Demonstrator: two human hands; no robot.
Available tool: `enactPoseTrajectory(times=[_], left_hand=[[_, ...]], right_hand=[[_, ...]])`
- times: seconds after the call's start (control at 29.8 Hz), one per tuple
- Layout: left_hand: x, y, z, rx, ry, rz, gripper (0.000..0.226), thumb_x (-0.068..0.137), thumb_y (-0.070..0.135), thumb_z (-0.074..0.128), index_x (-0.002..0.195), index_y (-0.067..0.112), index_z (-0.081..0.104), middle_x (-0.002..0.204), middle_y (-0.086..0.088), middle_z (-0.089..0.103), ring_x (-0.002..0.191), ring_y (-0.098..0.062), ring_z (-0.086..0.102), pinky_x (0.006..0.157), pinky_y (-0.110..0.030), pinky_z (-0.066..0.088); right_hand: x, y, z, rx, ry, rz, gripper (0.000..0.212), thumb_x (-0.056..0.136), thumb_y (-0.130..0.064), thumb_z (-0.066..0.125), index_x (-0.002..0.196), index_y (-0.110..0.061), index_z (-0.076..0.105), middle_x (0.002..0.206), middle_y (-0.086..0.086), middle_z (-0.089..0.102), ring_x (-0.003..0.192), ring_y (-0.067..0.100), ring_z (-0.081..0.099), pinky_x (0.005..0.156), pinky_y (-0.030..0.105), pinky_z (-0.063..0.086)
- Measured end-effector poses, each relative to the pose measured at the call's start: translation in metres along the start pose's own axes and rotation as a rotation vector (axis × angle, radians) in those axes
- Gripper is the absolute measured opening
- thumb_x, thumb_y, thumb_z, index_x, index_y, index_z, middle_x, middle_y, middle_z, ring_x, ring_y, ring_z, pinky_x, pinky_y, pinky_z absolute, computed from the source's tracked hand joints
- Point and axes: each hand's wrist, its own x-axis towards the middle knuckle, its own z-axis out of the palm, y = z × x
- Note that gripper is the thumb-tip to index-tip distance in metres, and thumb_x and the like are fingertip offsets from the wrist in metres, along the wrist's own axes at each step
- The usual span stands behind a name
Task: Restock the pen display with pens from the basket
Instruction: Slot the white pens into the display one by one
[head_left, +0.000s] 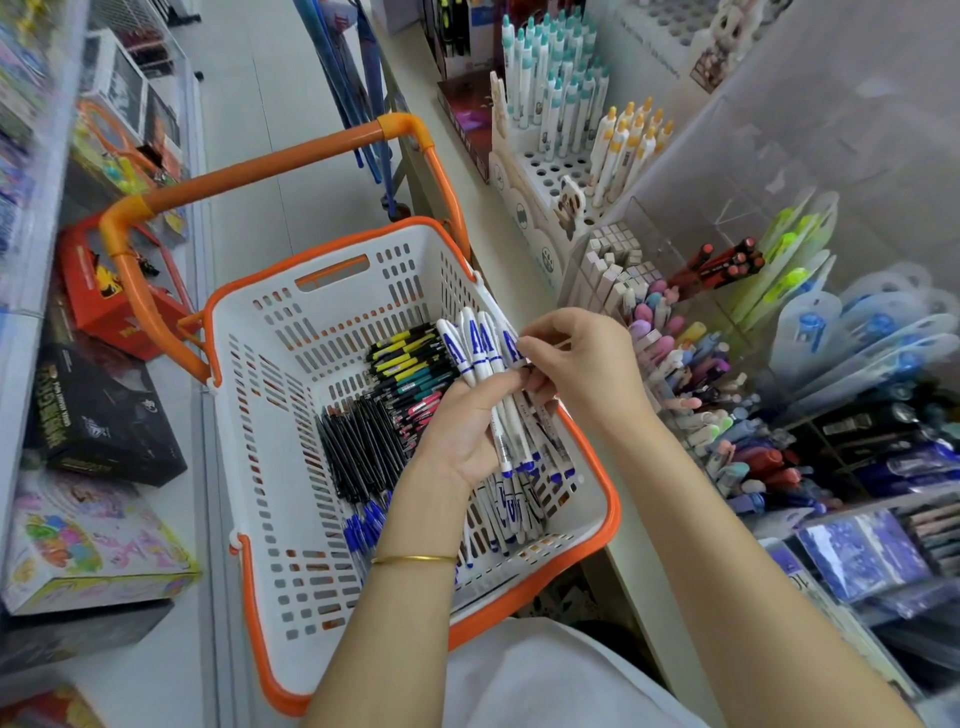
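A white basket (270, 395) with an orange rim and handle stands in front of me. Inside it lie several black pens (358, 447), blue pens (363, 530) and yellow, teal and pink clip pens (410, 364). My left hand (467, 426) grips a bunch of white pens with blue lettering (480, 345) above the basket's right side. Fingers of my right hand (576, 364) pinch the rightmost pen of that bunch near its top. The pen display (691, 395) on the right shelf holds several pastel pens in compartments.
A white holed stand (545, 166) with teal-capped and yellow-capped pens sits further back on the shelf. Clear dividers hold red pens (722, 265) and carded blue items (857, 332). Boxed toys (98, 415) line the left shelf across the narrow aisle floor.
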Motion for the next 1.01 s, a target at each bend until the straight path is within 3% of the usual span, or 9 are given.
enactPoseTrajectory(times=[0.07, 0.17, 0.27, 0.34, 0.44, 0.6, 0.77, 0.84, 1.01], left_hand=[[0.003, 0.0, -0.002, -0.064, 0.036, -0.03, 0.014, 0.095, 0.004, 0.054, 0.097, 0.004, 0.067, 0.081, -0.01, 0.069, 0.071, -0.02, 0.069, 0.063, -0.034, 0.058], [0.006, 0.002, -0.004, -0.178, 0.107, -0.024, 0.014, 0.095, 0.004, 0.052, 0.092, 0.004, 0.066, 0.075, -0.007, 0.069, 0.064, -0.016, 0.069, 0.058, -0.03, 0.058], [0.008, 0.007, -0.006, -0.281, 0.149, 0.044, 0.014, 0.096, 0.005, 0.05, 0.089, 0.006, 0.063, 0.075, -0.006, 0.07, 0.065, -0.015, 0.07, 0.068, -0.033, 0.06], [0.008, 0.009, -0.006, -0.357, 0.17, 0.079, 0.012, 0.096, 0.005, 0.051, 0.091, 0.005, 0.062, 0.075, -0.007, 0.07, 0.065, -0.016, 0.071, 0.065, -0.032, 0.061], [0.008, 0.011, -0.005, -0.449, 0.204, 0.103, 0.009, 0.096, 0.005, 0.051, 0.094, 0.003, 0.06, 0.071, -0.008, 0.072, 0.063, -0.016, 0.072, 0.057, -0.03, 0.059], [0.01, 0.011, -0.006, -0.498, 0.205, 0.115, 0.01, 0.098, 0.004, 0.048, 0.101, 0.001, 0.057, 0.079, -0.013, 0.074, 0.071, -0.019, 0.074, 0.065, -0.034, 0.061], [0.015, 0.008, -0.009, -0.506, 0.258, 0.109, 0.013, 0.096, 0.0, 0.048, 0.107, 0.001, 0.056, 0.086, -0.011, 0.068, 0.083, -0.021, 0.066, 0.067, -0.032, 0.058], [0.017, 0.007, -0.011, -0.528, 0.266, 0.123, 0.015, 0.096, -0.001, 0.047, 0.108, 0.004, 0.056, 0.087, -0.009, 0.066, 0.083, -0.018, 0.064, 0.066, -0.03, 0.057], [0.021, 0.01, -0.024, -0.602, 0.271, 0.2, 0.021, 0.096, -0.003, 0.045, 0.113, 0.006, 0.054, 0.074, -0.004, 0.069, 0.059, -0.01, 0.066, 0.061, -0.027, 0.059]], right_hand=[[-0.002, 0.004, -0.002, -0.037, 0.041, -0.032, 0.007, 0.086, -0.01, 0.063, 0.091, -0.011, 0.068, 0.075, 0.005, 0.067, 0.065, 0.018, 0.065, 0.063, 0.033, 0.055], [-0.012, 0.007, -0.008, -0.09, 0.054, 0.0, 0.005, 0.088, -0.014, 0.061, 0.088, -0.011, 0.065, 0.074, -0.003, 0.064, 0.066, 0.013, 0.062, 0.063, 0.033, 0.055], [-0.022, 0.006, -0.011, -0.03, -0.155, 0.191, 0.026, 0.092, -0.034, 0.058, 0.091, -0.008, 0.062, 0.075, 0.004, 0.066, 0.056, 0.011, 0.06, 0.053, 0.028, 0.053], [-0.025, 0.007, -0.01, -0.01, -0.286, 0.289, 0.037, 0.093, -0.042, 0.054, 0.094, -0.006, 0.062, 0.074, 0.005, 0.066, 0.053, 0.01, 0.057, 0.049, 0.022, 0.051], [-0.025, 0.007, -0.009, 0.186, -0.374, 0.436, 0.037, 0.095, -0.039, 0.053, 0.106, -0.004, 0.06, 0.075, 0.007, 0.063, 0.052, 0.009, 0.053, 0.049, 0.021, 0.05], [-0.024, 0.003, -0.007, 0.374, -0.343, 0.541, 0.034, 0.091, -0.034, 0.062, 0.11, -0.007, 0.053, 0.072, 0.008, 0.062, 0.048, 0.013, 0.053, 0.046, 0.024, 0.048], [-0.021, 0.003, -0.01, 0.615, -0.402, 0.622, 0.027, 0.089, -0.006, 0.064, 0.113, -0.002, 0.052, 0.057, 0.007, 0.061, 0.044, 0.014, 0.053, 0.042, 0.022, 0.049], [-0.021, 0.006, -0.011, 0.623, -0.405, 0.629, 0.028, 0.088, -0.003, 0.064, 0.113, -0.002, 0.053, 0.056, 0.006, 0.059, 0.042, 0.012, 0.051, 0.04, 0.02, 0.047], [-0.019, 0.012, -0.032, 0.454, -0.449, 0.578, 0.011, 0.087, -0.002, 0.064, 0.098, -0.003, 0.061, 0.059, 0.005, 0.052, 0.047, 0.01, 0.043, 0.045, 0.019, 0.042]])
